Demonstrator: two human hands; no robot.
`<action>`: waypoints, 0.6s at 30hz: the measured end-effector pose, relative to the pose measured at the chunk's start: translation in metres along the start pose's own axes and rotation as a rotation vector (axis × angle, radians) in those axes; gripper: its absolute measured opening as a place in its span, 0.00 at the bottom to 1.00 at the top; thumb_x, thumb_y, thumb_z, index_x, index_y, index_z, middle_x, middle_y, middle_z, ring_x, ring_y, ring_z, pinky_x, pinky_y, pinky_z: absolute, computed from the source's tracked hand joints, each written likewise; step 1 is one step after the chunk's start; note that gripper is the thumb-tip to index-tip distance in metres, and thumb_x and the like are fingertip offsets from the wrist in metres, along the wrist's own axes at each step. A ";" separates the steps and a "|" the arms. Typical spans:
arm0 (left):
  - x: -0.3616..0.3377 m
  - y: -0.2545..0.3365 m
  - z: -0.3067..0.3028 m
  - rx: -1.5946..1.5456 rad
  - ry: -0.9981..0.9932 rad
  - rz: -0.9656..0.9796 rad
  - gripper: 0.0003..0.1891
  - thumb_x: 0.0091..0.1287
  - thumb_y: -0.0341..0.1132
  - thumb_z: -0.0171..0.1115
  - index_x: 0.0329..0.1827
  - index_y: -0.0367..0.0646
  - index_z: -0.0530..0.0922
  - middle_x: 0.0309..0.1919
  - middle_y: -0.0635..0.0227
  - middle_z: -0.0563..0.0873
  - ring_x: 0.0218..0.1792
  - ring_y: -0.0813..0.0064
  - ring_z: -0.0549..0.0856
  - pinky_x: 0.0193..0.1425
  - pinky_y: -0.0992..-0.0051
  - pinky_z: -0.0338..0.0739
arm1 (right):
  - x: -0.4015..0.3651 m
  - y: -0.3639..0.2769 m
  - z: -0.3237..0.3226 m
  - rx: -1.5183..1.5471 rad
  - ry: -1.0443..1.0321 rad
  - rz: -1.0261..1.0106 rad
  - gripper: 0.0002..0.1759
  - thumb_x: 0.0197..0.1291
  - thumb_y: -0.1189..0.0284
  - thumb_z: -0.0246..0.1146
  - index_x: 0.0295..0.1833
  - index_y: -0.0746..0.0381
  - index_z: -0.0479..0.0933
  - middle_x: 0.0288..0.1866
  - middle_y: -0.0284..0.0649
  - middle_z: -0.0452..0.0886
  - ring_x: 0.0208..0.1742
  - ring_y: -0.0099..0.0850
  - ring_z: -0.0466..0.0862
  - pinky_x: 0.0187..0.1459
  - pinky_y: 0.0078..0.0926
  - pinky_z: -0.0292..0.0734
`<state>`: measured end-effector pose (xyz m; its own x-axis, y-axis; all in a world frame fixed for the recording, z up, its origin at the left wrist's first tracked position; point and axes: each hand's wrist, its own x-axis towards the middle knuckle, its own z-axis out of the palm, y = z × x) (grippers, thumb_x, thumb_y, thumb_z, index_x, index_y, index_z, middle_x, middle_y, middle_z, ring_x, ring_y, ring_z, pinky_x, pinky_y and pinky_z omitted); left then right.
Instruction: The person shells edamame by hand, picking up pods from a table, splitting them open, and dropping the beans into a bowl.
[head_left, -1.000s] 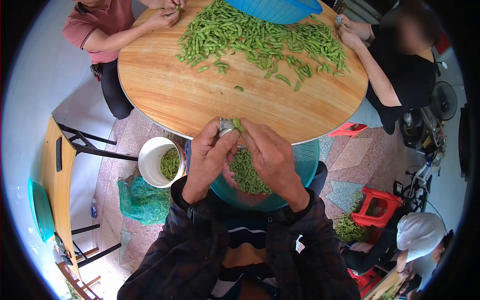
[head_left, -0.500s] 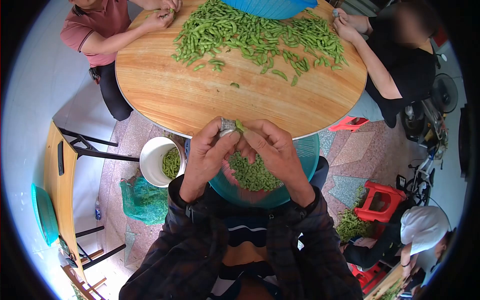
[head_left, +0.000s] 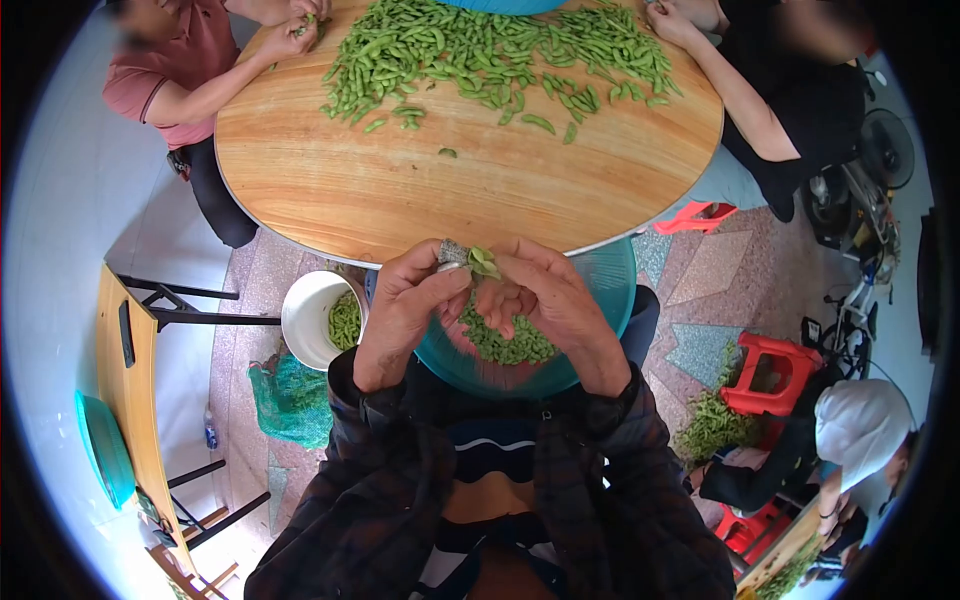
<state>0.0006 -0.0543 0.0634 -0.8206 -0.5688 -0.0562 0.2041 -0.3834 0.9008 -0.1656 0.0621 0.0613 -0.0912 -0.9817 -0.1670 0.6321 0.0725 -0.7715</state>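
Both hands meet above a teal basin (head_left: 622, 290) on the lap, pinching one green edamame pod (head_left: 483, 263). My left hand (head_left: 405, 312) is closed, with thumb and forefinger at the pod's left end; a grey, metallic-looking band covers a fingertip. My right hand (head_left: 560, 315) grips the right side of the pod between thumb and fingers. The pod looks split and flattened. Below the hands, shelled green beans (head_left: 518, 348) lie in the basin, partly hidden by the fingers.
A pile of edamame pods (head_left: 430, 55) covers the far part of the round wooden table (head_left: 400, 200), by a blue container (head_left: 510, 4). Two people sit across. On the floor are a white bucket (head_left: 303, 320), green mesh bag (head_left: 290, 405) and red stool (head_left: 770, 375).
The pod between my hands looks more opened and flattened than before. My right hand's lower fingers have shifted down over the basin. The whole view has moved slightly.
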 end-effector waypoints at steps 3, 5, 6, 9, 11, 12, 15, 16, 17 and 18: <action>-0.004 -0.006 0.007 -0.032 -0.021 -0.069 0.05 0.75 0.27 0.61 0.47 0.35 0.81 0.29 0.71 0.83 0.25 0.85 0.78 0.29 0.82 0.70 | -0.016 0.010 -0.004 0.129 -0.008 -0.007 0.15 0.81 0.66 0.52 0.60 0.65 0.76 0.36 0.47 0.87 0.28 0.28 0.86 0.27 0.21 0.80; -0.008 -0.016 0.009 -0.037 -0.035 -0.112 0.05 0.75 0.28 0.61 0.47 0.35 0.81 0.29 0.71 0.82 0.25 0.84 0.77 0.28 0.82 0.70 | -0.027 0.013 -0.002 -0.057 0.085 0.026 0.14 0.82 0.67 0.50 0.55 0.67 0.75 0.36 0.43 0.86 0.30 0.27 0.85 0.30 0.22 0.80; -0.009 -0.020 0.010 -0.041 -0.044 -0.135 0.05 0.75 0.28 0.61 0.47 0.35 0.81 0.29 0.70 0.82 0.24 0.84 0.77 0.26 0.81 0.70 | -0.032 0.019 -0.007 -0.045 0.096 0.027 0.14 0.82 0.67 0.50 0.55 0.67 0.75 0.36 0.43 0.86 0.30 0.27 0.85 0.30 0.22 0.80; -0.014 -0.028 0.017 -0.017 -0.004 -0.216 0.05 0.75 0.29 0.61 0.45 0.35 0.81 0.29 0.70 0.82 0.24 0.84 0.78 0.25 0.81 0.70 | -0.047 0.033 -0.015 -0.304 0.122 -0.087 0.14 0.80 0.70 0.52 0.60 0.68 0.74 0.39 0.42 0.86 0.33 0.27 0.86 0.33 0.22 0.81; -0.016 -0.033 0.017 -0.012 -0.016 -0.243 0.05 0.75 0.29 0.62 0.45 0.35 0.81 0.29 0.70 0.82 0.24 0.84 0.78 0.25 0.81 0.69 | -0.054 0.033 -0.010 -0.506 0.287 -0.216 0.17 0.76 0.74 0.56 0.66 0.66 0.74 0.45 0.41 0.85 0.40 0.29 0.87 0.39 0.25 0.83; -0.017 -0.035 0.017 -0.011 -0.024 -0.259 0.05 0.75 0.29 0.62 0.45 0.35 0.81 0.29 0.70 0.82 0.24 0.83 0.78 0.25 0.81 0.69 | -0.056 0.034 -0.012 -0.499 0.291 -0.215 0.17 0.76 0.74 0.56 0.66 0.66 0.74 0.45 0.41 0.85 0.40 0.29 0.87 0.39 0.25 0.83; -0.016 -0.038 0.020 0.012 -0.028 -0.313 0.05 0.74 0.29 0.62 0.44 0.34 0.81 0.30 0.69 0.82 0.24 0.83 0.78 0.24 0.81 0.68 | -0.054 0.034 -0.023 -0.854 0.293 -0.469 0.20 0.70 0.77 0.60 0.67 0.63 0.77 0.50 0.42 0.83 0.46 0.34 0.86 0.44 0.30 0.83; -0.016 -0.039 0.020 0.016 -0.028 -0.319 0.05 0.74 0.29 0.62 0.44 0.34 0.81 0.30 0.69 0.82 0.24 0.83 0.78 0.24 0.81 0.68 | -0.052 0.035 -0.029 -0.961 0.229 -0.535 0.20 0.68 0.78 0.61 0.65 0.63 0.78 0.50 0.43 0.83 0.46 0.37 0.86 0.45 0.32 0.82; -0.016 -0.040 0.019 0.021 -0.024 -0.338 0.05 0.74 0.29 0.62 0.44 0.34 0.81 0.30 0.69 0.82 0.24 0.83 0.78 0.24 0.81 0.68 | -0.052 0.037 -0.032 -1.069 0.164 -0.601 0.19 0.66 0.79 0.61 0.62 0.63 0.80 0.50 0.44 0.82 0.47 0.39 0.86 0.46 0.33 0.82; -0.016 -0.041 0.019 0.026 -0.021 -0.356 0.05 0.74 0.29 0.62 0.44 0.34 0.81 0.30 0.69 0.83 0.24 0.83 0.78 0.23 0.81 0.68 | -0.053 0.037 -0.033 -1.064 0.168 -0.601 0.19 0.66 0.79 0.61 0.62 0.63 0.80 0.50 0.44 0.82 0.47 0.39 0.86 0.46 0.33 0.82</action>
<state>-0.0049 -0.0158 0.0357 -0.8488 -0.3873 -0.3599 -0.1105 -0.5359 0.8370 -0.1630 0.1231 0.0217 -0.2983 -0.8795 0.3708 -0.4786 -0.1983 -0.8554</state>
